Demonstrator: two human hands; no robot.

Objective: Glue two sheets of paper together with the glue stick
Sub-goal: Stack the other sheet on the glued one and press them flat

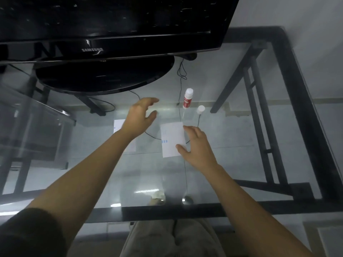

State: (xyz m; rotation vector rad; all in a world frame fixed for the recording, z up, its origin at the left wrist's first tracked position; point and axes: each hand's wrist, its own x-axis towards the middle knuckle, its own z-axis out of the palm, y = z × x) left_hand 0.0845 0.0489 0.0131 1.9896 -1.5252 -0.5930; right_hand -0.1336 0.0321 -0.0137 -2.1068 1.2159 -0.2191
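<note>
One white sheet of paper [171, 139] with small blue marks lies flat on the glass table. My right hand [196, 147] rests on its right edge, thumb and fingertips touching the paper. A second white sheet [118, 125] lies to the left, mostly hidden under my left forearm. My left hand [141, 114] hovers above the table with fingers spread, holding nothing. The red-and-white glue stick [187, 98] stands upright behind the paper. Its white cap [201, 109] sits on the glass just to its right.
A black Samsung monitor [111, 25] on a round base [104, 76] fills the back of the glass table [241, 164]. Thin black cables [181, 75] run under the glass. The table's black metal frame [300, 89] borders the right and front.
</note>
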